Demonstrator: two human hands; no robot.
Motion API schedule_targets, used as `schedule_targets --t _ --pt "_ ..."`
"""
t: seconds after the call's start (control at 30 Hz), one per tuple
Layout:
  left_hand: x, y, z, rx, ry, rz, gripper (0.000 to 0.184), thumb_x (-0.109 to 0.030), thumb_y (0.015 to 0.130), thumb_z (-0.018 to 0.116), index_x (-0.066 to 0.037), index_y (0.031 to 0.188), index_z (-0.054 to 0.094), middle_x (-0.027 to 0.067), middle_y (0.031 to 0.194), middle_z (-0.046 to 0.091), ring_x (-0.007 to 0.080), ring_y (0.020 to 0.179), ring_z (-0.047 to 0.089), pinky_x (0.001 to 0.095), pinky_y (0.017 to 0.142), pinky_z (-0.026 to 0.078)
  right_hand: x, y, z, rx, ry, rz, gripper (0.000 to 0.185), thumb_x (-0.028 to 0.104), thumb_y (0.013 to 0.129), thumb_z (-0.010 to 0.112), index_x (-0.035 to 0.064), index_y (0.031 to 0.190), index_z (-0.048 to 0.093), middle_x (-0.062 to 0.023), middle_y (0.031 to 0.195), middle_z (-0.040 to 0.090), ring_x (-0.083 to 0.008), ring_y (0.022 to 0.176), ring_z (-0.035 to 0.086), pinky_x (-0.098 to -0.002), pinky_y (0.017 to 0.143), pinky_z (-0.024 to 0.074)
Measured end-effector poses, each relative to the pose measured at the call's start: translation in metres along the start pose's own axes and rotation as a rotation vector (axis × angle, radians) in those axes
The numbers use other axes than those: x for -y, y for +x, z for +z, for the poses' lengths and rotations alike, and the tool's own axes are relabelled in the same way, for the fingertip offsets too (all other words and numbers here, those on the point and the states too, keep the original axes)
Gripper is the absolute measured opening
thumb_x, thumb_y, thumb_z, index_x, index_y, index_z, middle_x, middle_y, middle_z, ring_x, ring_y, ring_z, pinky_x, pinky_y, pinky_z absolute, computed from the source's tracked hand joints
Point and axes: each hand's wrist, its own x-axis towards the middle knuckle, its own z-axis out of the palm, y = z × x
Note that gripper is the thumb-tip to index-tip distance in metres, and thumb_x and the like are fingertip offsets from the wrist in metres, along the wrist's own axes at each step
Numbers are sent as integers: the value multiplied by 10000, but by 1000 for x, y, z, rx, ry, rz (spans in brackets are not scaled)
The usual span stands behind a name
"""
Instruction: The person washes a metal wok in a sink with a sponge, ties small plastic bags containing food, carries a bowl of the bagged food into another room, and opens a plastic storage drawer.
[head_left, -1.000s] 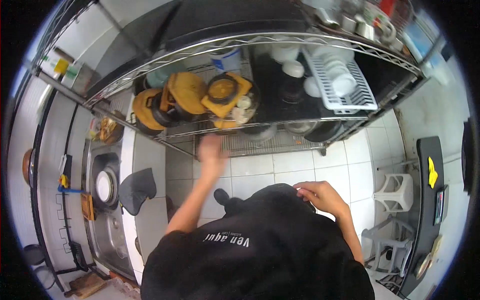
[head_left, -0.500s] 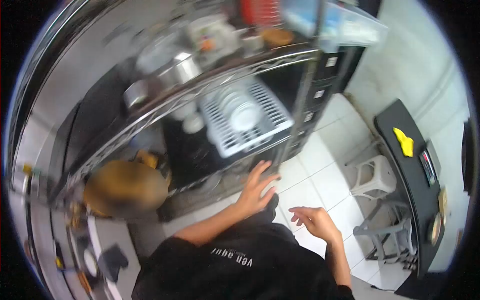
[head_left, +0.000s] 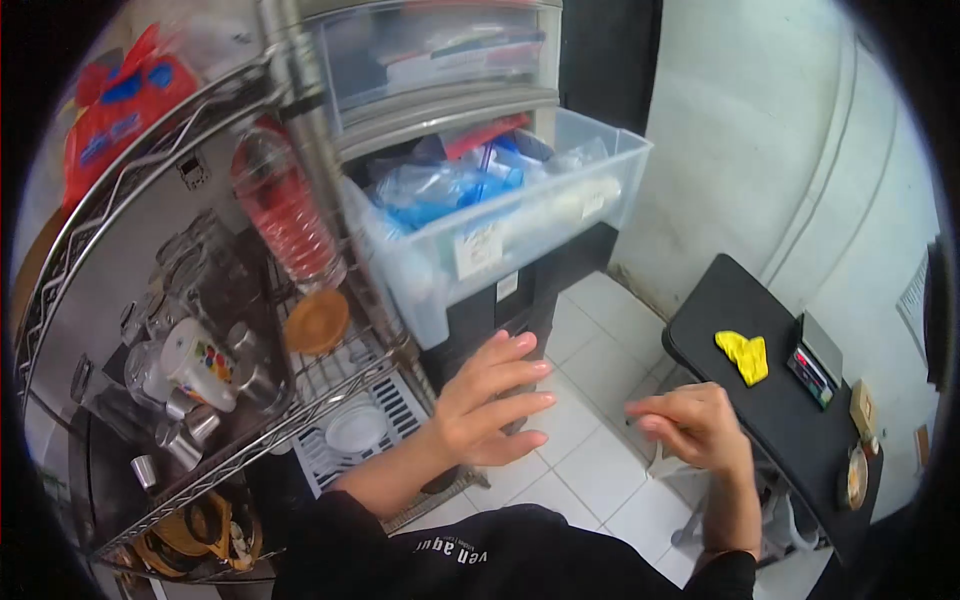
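My left hand (head_left: 495, 402) is raised in front of the black shirt, fingers spread and nothing in it. Just beyond its fingertips stands a clear plastic drawer (head_left: 430, 262), pulled out and filled with blue and transparent bags. To the right, my right hand (head_left: 695, 428) hangs in the air over the floor with its fingers curled together; I see no object in it. It is nearest to the black table (head_left: 690, 325), without touching it. On that table lie a yellow cloth (head_left: 743, 357) and a digital scale (head_left: 815, 360).
A metal wire rack (head_left: 200, 500) fills the left side. It bears cups, glass jars, a bottle of red liquid (head_left: 285, 210), a round wooden piece (head_left: 316, 322) and a white dish rack (head_left: 310, 455). White floor tiles (head_left: 600, 440) run between rack and table; stools stand under the table.
The view has swung right and up, bringing the open drawer and the red bottle into the middle. My left hand stays spread. The fingers of my right hand are more curled.
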Motion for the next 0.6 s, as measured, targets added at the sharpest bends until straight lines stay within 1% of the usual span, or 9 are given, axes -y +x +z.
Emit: schedule_targets --t 0.03,0.13,0.23,0.3,0.33,0.4,0.47,0.53,0.6 --pt "7 16 0 -24 22 77 322 -247 746 712 -59 1000 652 141 1127 585 358 1137 519 469 1008 361 -15 6 -16 -22 -33 -45 149 153 788 680 56 901 666 -74 553 550 -217 487 549 -301 480 408" --pt "16 52 -6 48 223 230 270 -310 816 639 -90 970 667 100 1079 621 344 1118 539 502 1082 219 -57 34 -66 -3 -116 -178 107 128 775 679 60 857 665 -64 520 512 -225 456 513 -315 455 378" --pt "11 90 -12 23 536 254 274 -337 832 613 -98 949 675 77 1003 646 332 1090 558 495 1101 156 -94 75 -114 66 -172 -352 105 134 761 685 66 837 662 -59 521 515 -227 463 512 -317 446 370" --pt "6 109 -8 -67 919 -49 292 -358 825 612 -94 931 676 72 940 654 299 1029 587 500 1089 169 -117 108 -138 53 -229 -463 102 145 764 681 67 826 662 -58 522 512 -231 464 511 -327 445 367" --pt "9 117 -5 -68 965 -52 292 -358 825 612 -94 931 676 72 940 654 299 1029 587 500 1089 169 -128 125 -148 34 -241 -510 106 150 764 680 64 824 663 -56 522 510 -232 463 509 -329 445 366" --pt "15 127 1 -129 1105 -285 266 -325 806 634 -89 924 672 72 909 652 273 967 604 497 1060 220 -141 158 -162 39 -187 -547 102 139 773 671 60 835 661 -62 537 524 -231 471 521 -326 454 375" --pt "18 133 3 -75 1226 -355 324 -371 765 678 -86 918 668 56 847 647 230 877 611 492 1037 250 -151 193 -169 -15 -177 -626 94 129 780 661 54 836 660 -68 550 539 -215 473 539 -320 461 387" --pt "19 135 5 204 1374 -458 398 -418 707 720 -91 927 667 34 786 632 197 815 604 480 1033 260 -152 224 -174 14 -200 -704 120 98 798 635 56 910 646 -75 571 560 -201 483 561 -308 477 411" --pt "20 137 5 202 1400 -475 407 -411 658 751 -98 905 665 10 745 618 171 746 592 475 1019 286 -148 250 -168 -17 -138 -628 195 67 807 611 55 1001 616 -77 591 577 -193 469 563 -294 491 432"
